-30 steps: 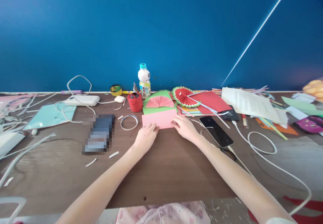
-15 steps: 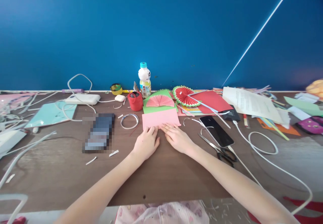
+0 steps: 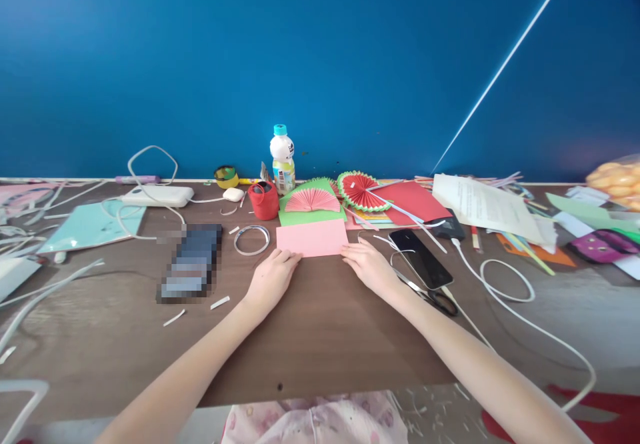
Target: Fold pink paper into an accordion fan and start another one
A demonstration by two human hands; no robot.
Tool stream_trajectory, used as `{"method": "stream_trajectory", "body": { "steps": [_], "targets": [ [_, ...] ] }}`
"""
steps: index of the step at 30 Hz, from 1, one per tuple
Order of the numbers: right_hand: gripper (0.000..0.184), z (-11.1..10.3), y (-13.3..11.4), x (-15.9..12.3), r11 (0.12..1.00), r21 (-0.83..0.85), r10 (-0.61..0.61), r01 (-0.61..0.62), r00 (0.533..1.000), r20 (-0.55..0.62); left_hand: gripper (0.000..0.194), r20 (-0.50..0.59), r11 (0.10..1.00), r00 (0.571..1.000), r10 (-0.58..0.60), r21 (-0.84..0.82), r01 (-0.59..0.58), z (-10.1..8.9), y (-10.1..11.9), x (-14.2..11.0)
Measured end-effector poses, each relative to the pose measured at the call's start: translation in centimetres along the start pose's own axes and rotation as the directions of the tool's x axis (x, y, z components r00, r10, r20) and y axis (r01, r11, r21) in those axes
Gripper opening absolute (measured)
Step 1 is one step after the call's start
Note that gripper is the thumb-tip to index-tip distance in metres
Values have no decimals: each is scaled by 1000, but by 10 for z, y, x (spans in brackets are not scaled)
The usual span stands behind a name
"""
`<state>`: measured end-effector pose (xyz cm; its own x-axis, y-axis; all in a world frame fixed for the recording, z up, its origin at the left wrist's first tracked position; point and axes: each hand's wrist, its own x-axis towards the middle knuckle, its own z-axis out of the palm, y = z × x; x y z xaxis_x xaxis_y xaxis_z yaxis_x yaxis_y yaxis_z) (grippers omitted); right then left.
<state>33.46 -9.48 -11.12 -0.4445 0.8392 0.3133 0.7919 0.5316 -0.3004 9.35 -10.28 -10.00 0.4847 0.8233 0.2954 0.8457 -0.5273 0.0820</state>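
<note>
A pale pink sheet of paper [image 3: 313, 237], apparently folded, lies on the brown desk in front of me. At its near left corner is my left hand [image 3: 273, 276], fingers close together and closed on the edge. My right hand [image 3: 370, 267] has the near right corner in the same way. Both thumbs are partly hidden. Just behind the sheet, a pleated pink paper fan [image 3: 313, 199] rests on green paper [image 3: 290, 217]. To its right lies a round red pleated fan with a green rim [image 3: 357, 191].
Scissors [image 3: 443, 302] and a black phone [image 3: 423, 257] lie beside my right forearm. On the left are a roll of tape [image 3: 251, 240], a blurred-out phone [image 3: 193, 264] and white cables. A bottle [image 3: 283, 161] and red ribbon roll [image 3: 264, 202] stand near the blue wall.
My hands have moved apart, from the middle of the pink paper's near edge out to its two near corners. The view has shifted slightly.
</note>
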Motion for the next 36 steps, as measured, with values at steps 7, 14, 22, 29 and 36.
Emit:
{"method": "stream_trajectory", "body": {
  "steps": [7,14,22,29,36],
  "targets": [
    [18,-9,-4,10,998,-58,-2,5,999,49,22,-49,998,997,-60,26,61,-3,-17,4],
    [15,-11,4,27,999,43,20,-24,995,101,17,-43,984,984,-174,-32,172,-5,-18,6],
    [12,-5,11,41,976,118,165,-181,977,138,11,-6,957,972,-237,-174,232,-5,-21,10],
    [9,-1,17,43,960,190,186,-207,975,124,17,14,991,991,-130,46,129,-5,-22,9],
    [16,-1,15,33,943,281,168,-177,984,56,22,-7,973,999,34,228,-31,-3,-29,3]
  ]
}}
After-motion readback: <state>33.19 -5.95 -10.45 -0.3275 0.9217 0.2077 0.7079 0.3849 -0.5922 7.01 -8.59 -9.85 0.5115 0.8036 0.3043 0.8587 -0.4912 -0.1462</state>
